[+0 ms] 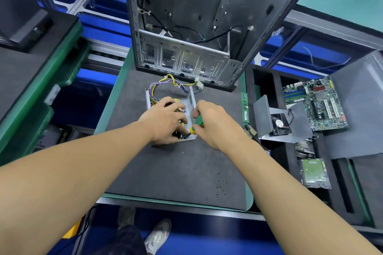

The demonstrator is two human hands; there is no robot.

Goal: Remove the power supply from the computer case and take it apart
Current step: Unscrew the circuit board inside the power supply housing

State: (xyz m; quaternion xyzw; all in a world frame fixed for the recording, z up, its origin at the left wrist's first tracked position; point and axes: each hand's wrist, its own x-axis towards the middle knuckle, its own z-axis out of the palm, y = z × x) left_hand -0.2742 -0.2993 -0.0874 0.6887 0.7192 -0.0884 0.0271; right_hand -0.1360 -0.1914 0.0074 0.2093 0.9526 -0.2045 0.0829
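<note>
Grey mat point(176, 172), blue floor point(207, 238), left grip point(165, 122) clamped on power supply point(191, 99), right grip point(215, 122) clamped on screwdriver point(198, 121)

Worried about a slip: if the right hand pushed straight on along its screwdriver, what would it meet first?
Probably the near corner of the power supply, where the screwdriver in the right hand points. The left hand has its fingers just beside that line, though depth is unclear.

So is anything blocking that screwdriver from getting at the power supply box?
Nothing visible does. The right hand grips the screwdriver with its tip at the near corner of the open power supply. The left hand holds the parts inside, right beside the tip, and partly hides the exact spot.
</note>
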